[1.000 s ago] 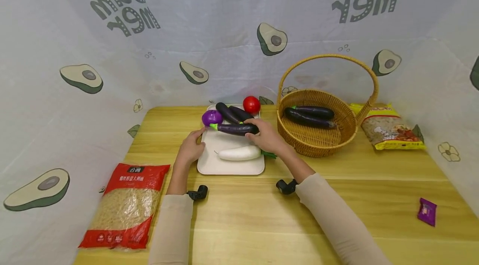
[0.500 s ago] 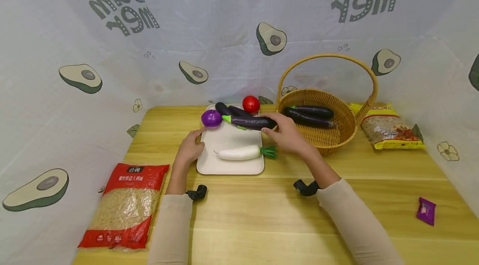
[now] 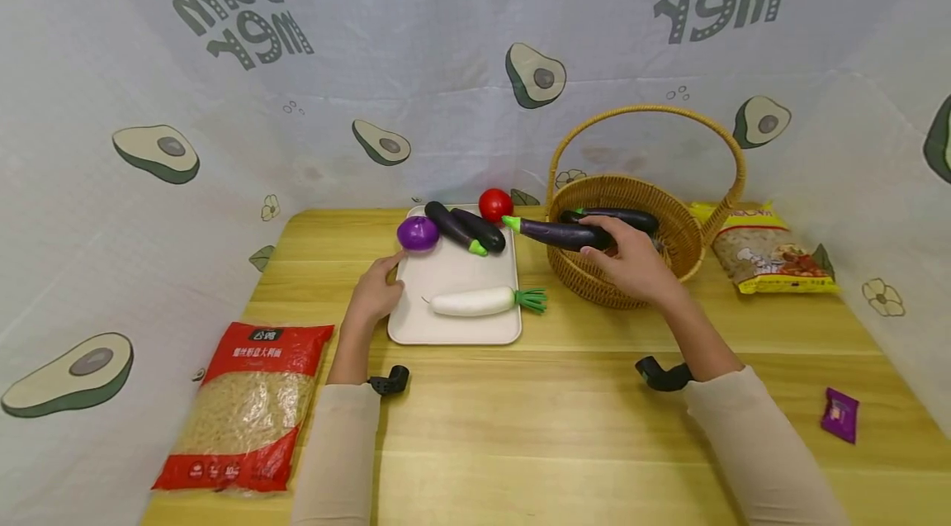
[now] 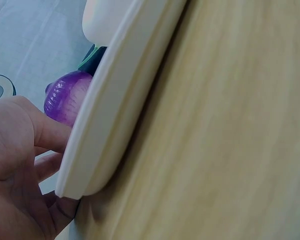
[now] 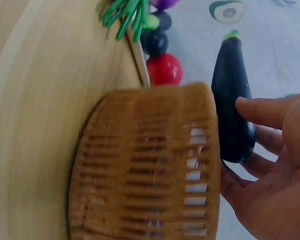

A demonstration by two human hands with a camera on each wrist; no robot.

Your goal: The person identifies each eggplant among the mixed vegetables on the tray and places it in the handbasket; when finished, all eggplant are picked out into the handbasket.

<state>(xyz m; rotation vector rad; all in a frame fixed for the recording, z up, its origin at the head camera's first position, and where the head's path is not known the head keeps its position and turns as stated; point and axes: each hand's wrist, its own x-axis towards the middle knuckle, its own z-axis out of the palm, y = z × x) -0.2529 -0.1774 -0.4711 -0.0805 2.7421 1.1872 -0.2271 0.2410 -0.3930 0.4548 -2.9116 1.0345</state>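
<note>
My right hand (image 3: 631, 262) holds a dark purple eggplant (image 3: 560, 234) by its blunt end, thumb on the near side and fingers behind. The green stem end points left. This eggplant is above the left part of the wicker basket (image 3: 602, 288), and in the right wrist view it stands beyond the basket's wall (image 5: 145, 165). At least one more eggplant (image 3: 627, 218) lies in the basket, partly hidden by my hand. My left hand (image 3: 375, 292) grips the left edge of the white tray (image 3: 453, 332); in the left wrist view its fingers (image 4: 52, 135) meet the rim near the purple onion (image 4: 69, 97).
On the tray are two eggplants (image 3: 475, 230), a tomato (image 3: 495, 205) and a white radish (image 3: 471, 302), its green leaves over the right edge. A red pasta bag (image 3: 248, 410) lies left, a yellow bag (image 3: 773, 249) right of the basket, a small purple packet (image 3: 840, 415) front right.
My right hand has carried the eggplant rightward from above the tray to the basket, uncovering the two eggplants and the radish leaves. The left hand has stayed at the tray's edge.
</note>
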